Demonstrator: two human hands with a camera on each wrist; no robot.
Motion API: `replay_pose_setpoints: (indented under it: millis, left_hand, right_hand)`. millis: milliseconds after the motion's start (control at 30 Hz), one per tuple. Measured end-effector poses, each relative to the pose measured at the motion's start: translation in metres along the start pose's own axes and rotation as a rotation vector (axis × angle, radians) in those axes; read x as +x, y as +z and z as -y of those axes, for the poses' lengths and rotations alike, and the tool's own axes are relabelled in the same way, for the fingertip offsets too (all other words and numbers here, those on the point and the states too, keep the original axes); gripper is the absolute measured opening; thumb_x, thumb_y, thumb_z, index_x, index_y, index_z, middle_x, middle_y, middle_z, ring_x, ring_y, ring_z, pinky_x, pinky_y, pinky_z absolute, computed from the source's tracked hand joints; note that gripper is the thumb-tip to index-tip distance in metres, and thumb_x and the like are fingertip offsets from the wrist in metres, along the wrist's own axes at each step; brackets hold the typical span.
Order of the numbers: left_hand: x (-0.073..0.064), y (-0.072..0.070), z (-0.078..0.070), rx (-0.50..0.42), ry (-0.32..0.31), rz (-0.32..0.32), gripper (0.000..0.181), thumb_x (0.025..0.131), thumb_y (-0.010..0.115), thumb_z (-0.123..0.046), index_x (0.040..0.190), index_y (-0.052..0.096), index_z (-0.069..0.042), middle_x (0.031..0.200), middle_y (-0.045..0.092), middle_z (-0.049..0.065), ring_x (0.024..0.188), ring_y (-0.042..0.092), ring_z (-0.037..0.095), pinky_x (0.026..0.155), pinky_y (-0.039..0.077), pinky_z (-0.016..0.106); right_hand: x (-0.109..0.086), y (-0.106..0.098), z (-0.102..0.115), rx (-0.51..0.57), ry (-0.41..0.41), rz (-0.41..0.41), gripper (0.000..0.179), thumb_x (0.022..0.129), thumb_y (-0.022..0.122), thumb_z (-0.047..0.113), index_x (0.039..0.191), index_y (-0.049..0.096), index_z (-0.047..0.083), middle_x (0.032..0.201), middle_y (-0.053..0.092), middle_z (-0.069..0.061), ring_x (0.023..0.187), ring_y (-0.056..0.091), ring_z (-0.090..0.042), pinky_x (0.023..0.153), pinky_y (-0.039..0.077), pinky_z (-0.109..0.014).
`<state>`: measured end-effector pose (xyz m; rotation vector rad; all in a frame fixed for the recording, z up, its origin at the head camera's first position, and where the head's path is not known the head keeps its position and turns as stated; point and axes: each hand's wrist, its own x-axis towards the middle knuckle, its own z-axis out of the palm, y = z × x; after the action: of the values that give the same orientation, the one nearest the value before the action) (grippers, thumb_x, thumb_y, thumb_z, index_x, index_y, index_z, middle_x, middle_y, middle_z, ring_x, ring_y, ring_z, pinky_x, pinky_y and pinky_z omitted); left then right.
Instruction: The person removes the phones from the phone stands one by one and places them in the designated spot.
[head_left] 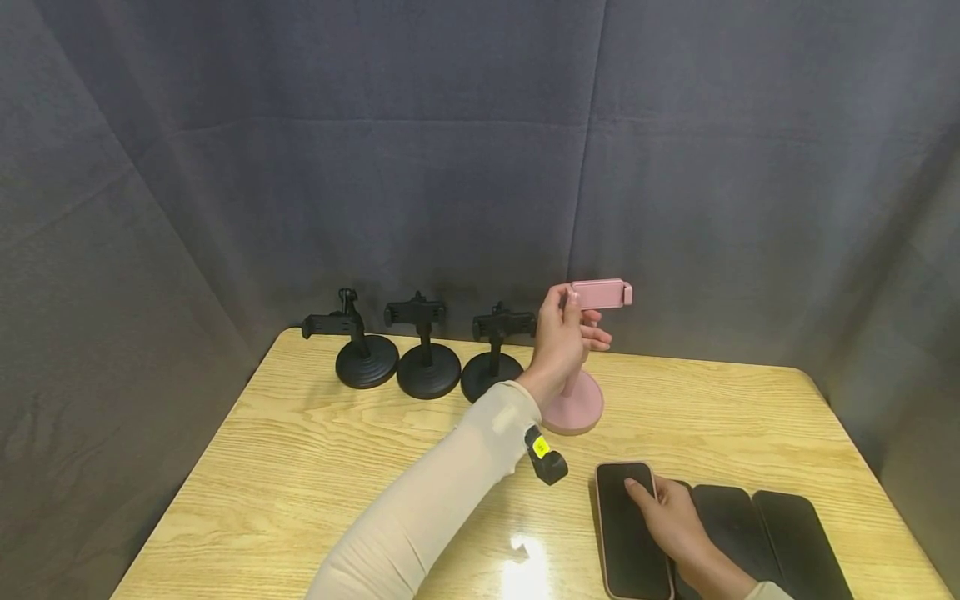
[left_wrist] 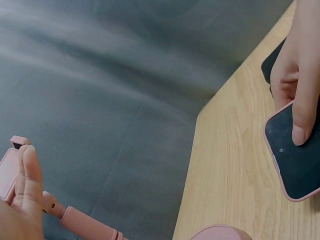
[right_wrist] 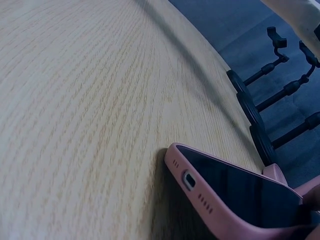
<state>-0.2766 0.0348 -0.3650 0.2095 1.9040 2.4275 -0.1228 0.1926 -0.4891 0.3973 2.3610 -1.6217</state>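
Observation:
A pink phone stand (head_left: 573, 410) has its round base on the wooden table and its clamp (head_left: 602, 293) raised above. My left hand (head_left: 564, 337) pinches the clamp's left end between thumb and fingers, and the other fingers extend to the right. In the left wrist view, the stand's ribbed pole (left_wrist: 90, 223) slants below that hand. My right hand (head_left: 672, 521) grips a phone in a pink case (head_left: 633, 533), dark screen up, thumb on the glass near its right edge. The right wrist view shows the charging port on the end of the phone (right_wrist: 200, 187), low over the table.
Three black phone stands (head_left: 429, 371) stand in a row along the back edge, left of the pink one. Several dark phones (head_left: 802, 542) lie side by side at front right, partly under my right hand. A grey curtain (head_left: 450, 167) hangs behind the table (head_left: 300, 475).

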Motion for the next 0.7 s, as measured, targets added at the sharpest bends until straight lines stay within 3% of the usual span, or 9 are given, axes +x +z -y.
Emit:
replay_pose_setpoints:
  millis: [133,333,533,700]
  left_hand:
    - [-0.0006,-0.0002,-0.0003,0.006,-0.003,0.002,0.027,0.112,0.036,-0.025,0.136,0.044,-0.015,0.109,0.063,0.026,0.06,0.067,0.01,0.073,0.065,0.04]
    - [-0.0003,-0.0005,0.0002,0.005,0.0,0.001,0.027,0.112,0.036,-0.025,0.136,0.044,-0.015,0.097,0.062,0.012,0.06,0.067,0.01,0.067,0.064,0.034]
    - [0.0009,-0.0012,0.0021,0.0,0.005,0.006,0.027,0.111,0.035,-0.025,0.135,0.043,-0.014,0.105,0.063,0.021,0.059,0.066,0.01,0.062,0.063,0.028]
    - [0.0003,-0.0019,0.0024,0.0,0.006,0.012,0.028,0.111,0.035,-0.027,0.136,0.042,-0.016,0.103,0.062,0.018,0.059,0.067,0.011,0.062,0.063,0.027]
  right_hand:
    - [0.0002,-0.0005,0.0002,0.007,0.006,0.014,0.04,0.107,0.046,0.024,0.128,0.059,-0.007,0.09,0.076,-0.01,0.073,0.075,-0.025,0.063,0.063,-0.038]
    - [-0.0001,-0.002,0.0008,0.02,0.012,0.045,0.039,0.105,0.045,0.017,0.13,0.057,-0.01,0.086,0.075,-0.009,0.07,0.074,-0.025,0.061,0.063,-0.038]
    - [-0.0002,-0.0017,0.0014,0.033,0.007,0.059,0.046,0.104,0.045,0.015,0.141,0.047,-0.012,0.091,0.075,-0.01,0.071,0.075,-0.027,0.061,0.063,-0.039]
    - [0.001,-0.0015,0.0008,0.02,0.008,0.071,0.049,0.104,0.045,0.016,0.145,0.043,-0.012,0.094,0.076,-0.01,0.073,0.075,-0.026,0.063,0.063,-0.038]
